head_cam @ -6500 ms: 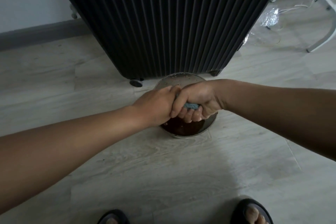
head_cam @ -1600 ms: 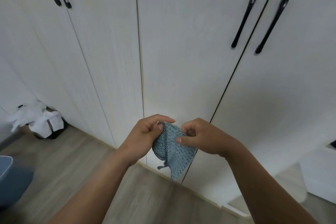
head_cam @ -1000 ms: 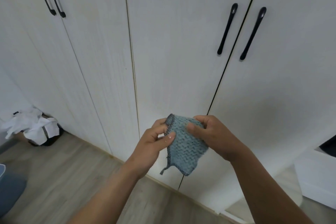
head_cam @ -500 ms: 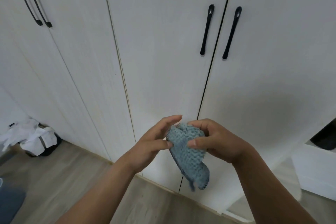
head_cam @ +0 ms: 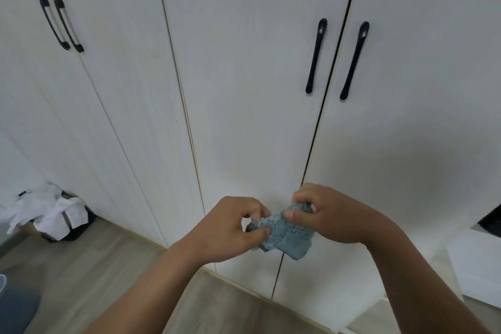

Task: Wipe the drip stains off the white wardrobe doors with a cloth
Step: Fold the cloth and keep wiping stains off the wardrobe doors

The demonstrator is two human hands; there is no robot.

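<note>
Basically prepping: I had left hand (head_cam: pixel 230 228) and right hand (head_cam: pixel 333 217) both pinching the cloth (head_cam: pixel 287 236) with curled fingers, near the lower wardrobe doors (head_cam: pixel 244 89). No wiping yet; next it probably needed pressing flat onto a stain.

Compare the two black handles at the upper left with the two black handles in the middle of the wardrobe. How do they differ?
The left pair appears smaller and closer together; the middle pair appears longer and wider apart. The left pair shows bent ends, as seen from the side; the middle pair shows slim bars with rounded tops. Both are black, on white wardrobe doors.
</note>
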